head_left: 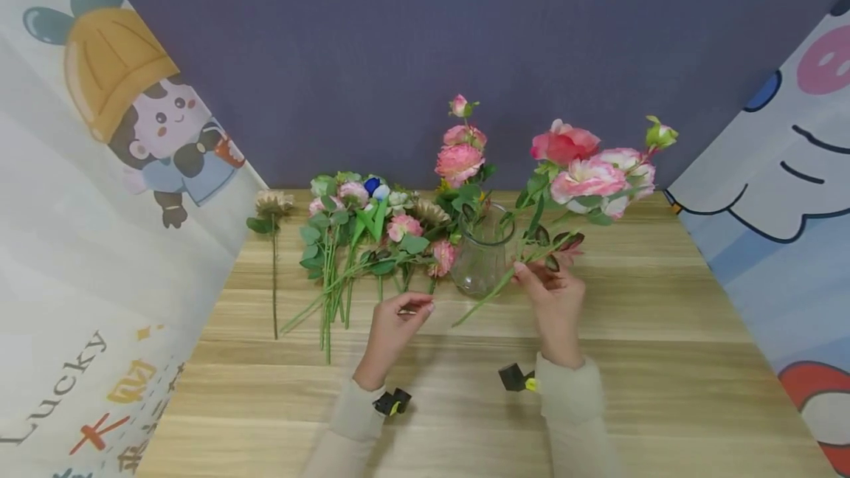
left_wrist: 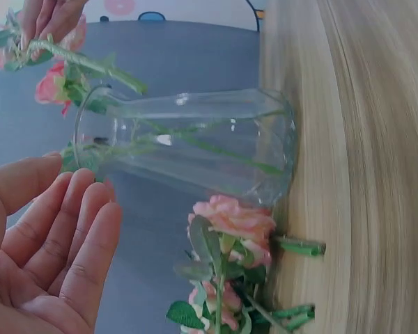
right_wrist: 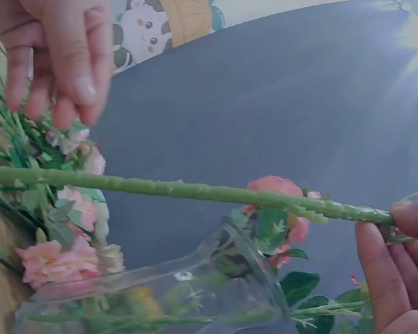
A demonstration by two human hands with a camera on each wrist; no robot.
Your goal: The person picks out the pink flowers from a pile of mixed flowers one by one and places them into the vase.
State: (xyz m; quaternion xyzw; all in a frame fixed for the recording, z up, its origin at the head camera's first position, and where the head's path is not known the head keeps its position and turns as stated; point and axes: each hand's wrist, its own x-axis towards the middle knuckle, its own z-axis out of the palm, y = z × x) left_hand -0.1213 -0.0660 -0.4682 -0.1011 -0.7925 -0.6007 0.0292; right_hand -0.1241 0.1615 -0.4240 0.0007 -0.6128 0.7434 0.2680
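My right hand (head_left: 558, 305) pinches the green stem (right_wrist: 174, 189) of an artificial flower between thumb and fingers. The stem slants in front of the glass vase (head_left: 483, 260), its cut end low and outside the glass. Pink-and-white blooms (head_left: 591, 179) spread above this hand; which of them belong to the held stem I cannot fully tell. In the vase stand other stems, with a pink flower spray (head_left: 460, 161) rising at its back left. My left hand (head_left: 398, 330) hovers in front of the vase, fingers loosely bent, holding nothing, as the left wrist view confirms.
Left of the vase lies a pile of artificial flowers (head_left: 358, 231) with green stems pointing toward me. A single beige flower (head_left: 274, 203) lies apart at the far left of the wooden table (head_left: 664, 360). A dark panel (head_left: 398, 57) stands behind, with printed curtains at both sides.
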